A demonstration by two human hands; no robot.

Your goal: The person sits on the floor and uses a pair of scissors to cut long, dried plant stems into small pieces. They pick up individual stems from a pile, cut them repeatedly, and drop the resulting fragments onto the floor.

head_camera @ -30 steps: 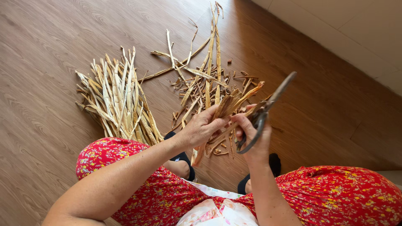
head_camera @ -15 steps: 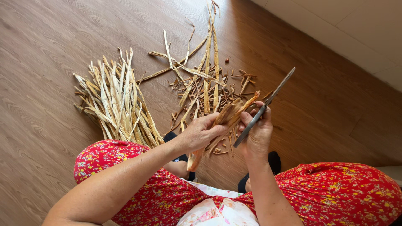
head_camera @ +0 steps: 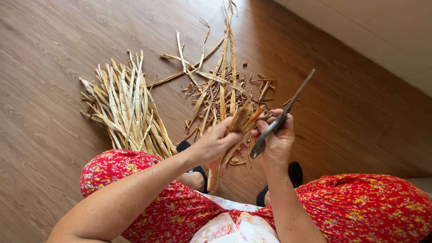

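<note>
Holding: head view, left hand (head_camera: 217, 143) clenched around a bunch of dried leaf strips (head_camera: 240, 120), raised above the lap.
Right hand (head_camera: 278, 140): grip closed on the handles of scissors (head_camera: 281, 118), blades together and pointing up and away, just beside the strips.
Sorted pile (head_camera: 123, 108): pale strips lying side by side on the wooden floor (head_camera: 54, 58), left of the knees.
Scraps (head_camera: 225, 85): loose strips and trimmings scattered ahead.
Risk: blades sit close to the left fingers; a slip could nick them, or brittle strips could split.
</note>
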